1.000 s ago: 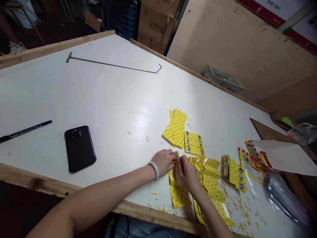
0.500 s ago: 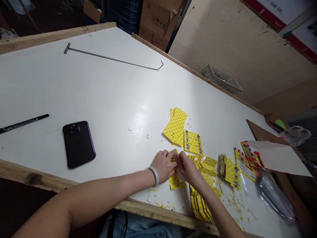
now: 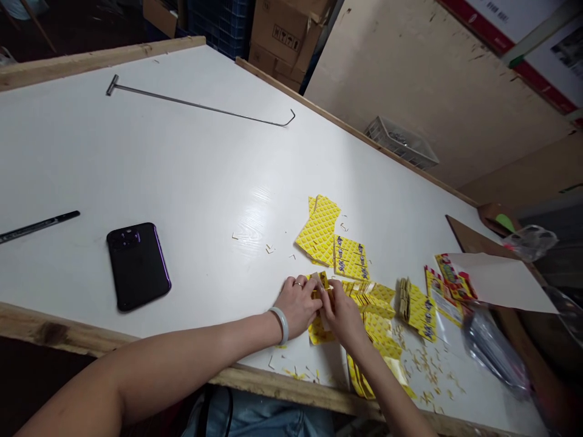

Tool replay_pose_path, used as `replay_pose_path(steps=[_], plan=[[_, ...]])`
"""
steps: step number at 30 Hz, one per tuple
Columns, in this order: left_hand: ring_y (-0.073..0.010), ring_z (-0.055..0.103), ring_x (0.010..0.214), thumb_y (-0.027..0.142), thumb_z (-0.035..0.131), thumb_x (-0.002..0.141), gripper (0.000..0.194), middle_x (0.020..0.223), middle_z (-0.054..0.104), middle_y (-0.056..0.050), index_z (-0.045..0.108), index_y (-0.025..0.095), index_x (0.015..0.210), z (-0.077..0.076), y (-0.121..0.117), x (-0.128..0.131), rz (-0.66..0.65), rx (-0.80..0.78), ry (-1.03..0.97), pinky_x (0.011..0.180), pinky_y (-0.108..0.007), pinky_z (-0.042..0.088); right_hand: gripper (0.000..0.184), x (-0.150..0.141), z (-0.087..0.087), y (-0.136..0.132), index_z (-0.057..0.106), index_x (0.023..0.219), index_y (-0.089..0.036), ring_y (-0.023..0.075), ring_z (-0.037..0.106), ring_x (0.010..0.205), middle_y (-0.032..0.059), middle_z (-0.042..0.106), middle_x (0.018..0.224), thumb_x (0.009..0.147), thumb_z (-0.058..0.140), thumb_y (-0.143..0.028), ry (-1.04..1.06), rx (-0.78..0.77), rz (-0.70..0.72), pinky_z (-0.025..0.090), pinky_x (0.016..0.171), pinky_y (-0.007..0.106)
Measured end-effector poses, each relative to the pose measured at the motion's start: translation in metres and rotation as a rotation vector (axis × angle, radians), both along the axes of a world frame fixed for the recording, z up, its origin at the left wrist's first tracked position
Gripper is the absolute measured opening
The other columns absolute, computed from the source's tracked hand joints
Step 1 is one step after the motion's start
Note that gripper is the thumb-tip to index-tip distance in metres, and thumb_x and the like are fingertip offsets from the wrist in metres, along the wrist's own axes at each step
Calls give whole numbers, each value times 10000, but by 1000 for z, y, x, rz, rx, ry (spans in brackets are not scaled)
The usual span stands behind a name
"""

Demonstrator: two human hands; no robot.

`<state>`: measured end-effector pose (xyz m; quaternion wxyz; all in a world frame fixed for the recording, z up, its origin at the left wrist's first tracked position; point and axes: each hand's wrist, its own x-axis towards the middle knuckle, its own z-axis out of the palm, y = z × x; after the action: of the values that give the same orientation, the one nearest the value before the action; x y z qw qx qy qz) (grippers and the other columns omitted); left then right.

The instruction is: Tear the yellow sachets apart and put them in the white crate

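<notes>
I found the left hand and right hand pinched narrowly on a yellow card near the worktop's front edge. Flat sheets lay beyond; I judged the work partway, the folded strips alongside apparently remaining.

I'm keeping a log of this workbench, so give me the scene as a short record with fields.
Left hand: fingers at a yellow-patterned piece, exact grip hidden
Right hand: fingers at the same piece
Beyond the hands: overlapping yellow sheets, printed yellow card
Left side: black phone, dark pen
Far side: hooked metal rod, lying flat
Surface: white table, wood-edged
</notes>
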<state>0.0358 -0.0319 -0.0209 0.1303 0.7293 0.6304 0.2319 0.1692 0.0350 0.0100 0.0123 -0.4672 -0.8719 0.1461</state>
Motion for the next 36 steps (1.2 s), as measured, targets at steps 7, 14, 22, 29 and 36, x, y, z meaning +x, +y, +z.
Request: replay_pose_path(steps=[7, 14, 22, 29, 36], plan=[[-253, 396, 1026, 337, 425, 831, 219, 1207, 416, -71, 615, 259, 906, 3, 0, 1, -2, -16, 23, 775, -419, 377, 689, 35, -14, -48, 258, 1310, -193, 193, 582, 893, 91, 552, 1039, 772, 619, -429, 642, -212, -364, 471, 763, 313], [-238, 385, 1024, 365, 319, 875, 313, 1136, 449, -65, 611, 256, 899, 1, 1, 2, 12, -29, 50, 792, -421, 367, 261, 38, -26, -60, 518, 776, -162, 156, 497, 664, 33, 534, 719, 851, 504, -412, 446, 41, -267, 391, 631, 281], [-244, 381, 1041, 289, 289, 885, 327, 1157, 448, -65, 609, 239, 841, 1, -3, 3, -47, -9, 104, 783, -424, 378, 289, 36, -22, -53, 389, 653, -184, 131, 415, 584, -3, 436, 631, 898, 416, -334, 346, 81, -163, 307, 557, 244], [-233, 383, 1055, 350, 315, 884, 328, 1146, 451, -60, 630, 260, 897, 7, 0, -3, -52, -72, 27, 838, -431, 392, 292, 34, -19, -51, 387, 648, -182, 139, 420, 613, 5, 445, 654, 900, 410, -327, 327, -8, -174, 291, 567, 245], [-248, 371, 1091, 331, 312, 886, 328, 1160, 446, -69, 631, 255, 886, 7, -3, -3, -91, -64, 53, 858, -450, 389, 198, 28, -9, -47, 425, 708, -178, 162, 459, 695, 23, 491, 710, 892, 361, -213, 207, -84, -105, 321, 644, 261]])
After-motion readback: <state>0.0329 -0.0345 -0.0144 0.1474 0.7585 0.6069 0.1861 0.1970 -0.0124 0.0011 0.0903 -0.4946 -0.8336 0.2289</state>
